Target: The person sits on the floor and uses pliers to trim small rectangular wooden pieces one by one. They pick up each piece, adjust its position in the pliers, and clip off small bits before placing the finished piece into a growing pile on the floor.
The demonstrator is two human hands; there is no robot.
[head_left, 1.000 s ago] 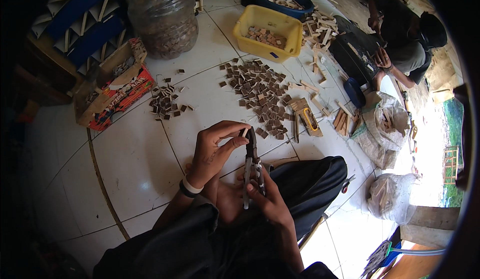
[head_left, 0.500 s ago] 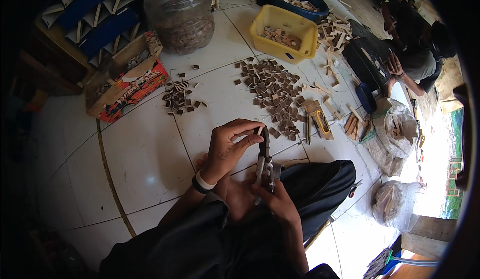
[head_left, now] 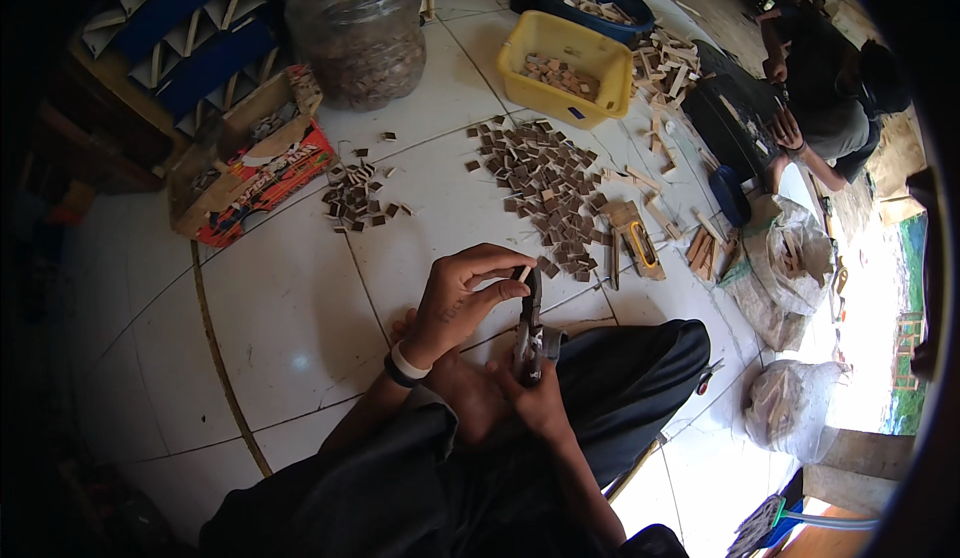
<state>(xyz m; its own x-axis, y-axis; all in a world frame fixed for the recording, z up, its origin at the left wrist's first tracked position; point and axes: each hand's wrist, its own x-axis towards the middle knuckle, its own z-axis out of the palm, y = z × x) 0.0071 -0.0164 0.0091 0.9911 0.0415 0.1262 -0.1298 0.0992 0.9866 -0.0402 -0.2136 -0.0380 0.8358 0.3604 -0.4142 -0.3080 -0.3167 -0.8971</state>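
Note:
My right hand (head_left: 538,400) is wrapped round the handles of dark, worn pliers (head_left: 531,330), which point away from me above my lap. Pinched between the thumb and fingers of my left hand (head_left: 455,296) is a small pale-edged wooden tile (head_left: 522,274), up against the jaws of the pliers. How far the tile sits inside the jaws is hidden by my fingers. Beyond my hands a wide spread of small brown square tiles (head_left: 550,183) lies on the floor. A smaller heap of tiles (head_left: 352,196) lies to its left.
A yellow tub (head_left: 615,83) holds more tiles, with a blue basin (head_left: 640,28) behind it. An open carton (head_left: 265,193) and a large clear bag (head_left: 375,53) stand far left. Scissors (head_left: 708,378) lie by my right knee. A co-worker (head_left: 825,83) sits at the far right.
The handles of the pliers have come together in my right hand. My left hand has shifted very slightly and still holds the tile at the jaws.

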